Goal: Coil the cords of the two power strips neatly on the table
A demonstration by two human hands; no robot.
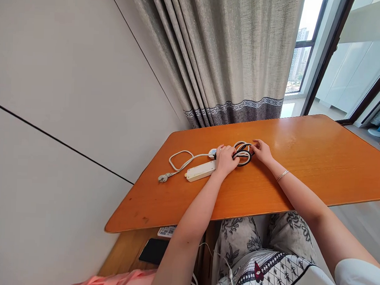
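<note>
A white power strip (201,171) lies on the orange-brown table, its right end hidden under my left hand (226,159). That hand is closed over the near end of a looped bundle of black and white cables (243,156); exactly which strands it grips is hidden. At the right side of the loops, my right hand (261,152) pinches the black cable between thumb and fingers. A white cord (189,162) curves away to the left and ends in a plug (163,178). Behind my left hand, a small white piece with a blue mark (212,153) partly shows.
The table (302,164) has rounded corners and spreads right toward a glass door. Grey curtains (238,52) hang behind it, and a white wall (70,70) runs along the left. Below the front edge, a black phone (154,251) lies on a wooden surface near a thin white cable.
</note>
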